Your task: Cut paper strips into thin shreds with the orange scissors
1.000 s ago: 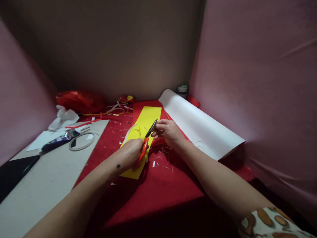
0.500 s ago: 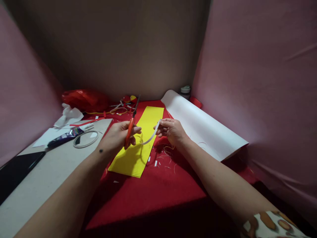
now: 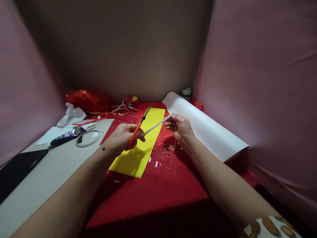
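Observation:
My left hand (image 3: 126, 135) is closed around the orange handles of a pair of scissors (image 3: 137, 129), whose blades point up and away. A narrow white strip (image 3: 158, 125) stretches between my hands. Its far end is pinched in the fingertips of my right hand (image 3: 182, 127); the near end meets my left fingers, where I cannot tell how firmly it is held. Below both hands lies a yellow corrugated sheet (image 3: 131, 162) on the red cloth (image 3: 148, 201). Part of a red corrugated sheet (image 3: 162, 140) shows beneath it.
On the left, a grey board (image 3: 61, 172) bears a dark tube (image 3: 68, 136), a pale ring (image 3: 88, 144) and a black flat device (image 3: 22, 167). A large white sheet (image 3: 210, 132) curls at right. Thread scraps (image 3: 170, 150), a red bag (image 3: 88, 100) and a lidded bottle (image 3: 186, 93) lie around.
My right hand has moved right and slightly up. The white strip has gone from curved and slack to straight. The scissors have tilted further right in my left hand.

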{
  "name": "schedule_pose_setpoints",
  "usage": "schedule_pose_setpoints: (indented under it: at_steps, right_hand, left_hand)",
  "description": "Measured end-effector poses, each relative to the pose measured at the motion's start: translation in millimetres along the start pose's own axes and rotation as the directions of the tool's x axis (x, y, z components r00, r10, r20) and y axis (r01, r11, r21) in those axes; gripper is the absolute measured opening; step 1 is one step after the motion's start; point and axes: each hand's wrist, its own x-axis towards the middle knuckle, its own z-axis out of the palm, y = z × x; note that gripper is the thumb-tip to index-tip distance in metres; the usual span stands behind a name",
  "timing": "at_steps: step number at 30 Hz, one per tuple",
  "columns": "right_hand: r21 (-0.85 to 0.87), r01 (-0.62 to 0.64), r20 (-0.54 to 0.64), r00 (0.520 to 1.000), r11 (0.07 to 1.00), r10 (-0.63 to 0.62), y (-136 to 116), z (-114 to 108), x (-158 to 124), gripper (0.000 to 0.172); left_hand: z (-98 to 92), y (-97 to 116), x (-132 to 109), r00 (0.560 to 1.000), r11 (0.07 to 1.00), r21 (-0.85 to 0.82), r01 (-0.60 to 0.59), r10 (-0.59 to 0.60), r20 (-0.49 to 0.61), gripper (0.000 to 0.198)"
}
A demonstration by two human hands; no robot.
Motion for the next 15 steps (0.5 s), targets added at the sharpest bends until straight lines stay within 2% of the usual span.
schedule_pose_setpoints:
  at_steps: [2,5,7,11,15]
  right_hand:
    - [-0.001,-0.028,0.085,0.996,1.0,0.028,0,3,-5,0.007]
    - [-0.084,-0.106,0.269,0.955,0.991,0.125,7,12,-16,0.02]
    - [-0.138,-0.126,0.32,0.933,0.982,0.165,13,16,-22,0.022]
    - [-0.161,-0.094,0.304,0.942,0.983,0.14,17,17,-22,0.014]
    - [-0.118,-0.041,0.199,0.978,0.992,0.064,7,9,-12,0.011]
  left_hand:
    - [-0.4,0,0,1.0,1.0,0.003,-0.01,0.01,-0.011,0.014]
    - [4.1,2,-2,0.999,1.0,-0.017,-0.009,0.008,-0.032,0.014]
    - [8.0,3,-2,1.0,0.999,-0.048,-0.01,0.008,-0.03,0.012]
    - [8.9,3,-1,1.0,0.998,-0.057,0.011,-0.012,-0.024,0.007]
    - [-2.9,-1,3,0.998,0.999,-0.036,0.025,-0.028,-0.061,0.005]
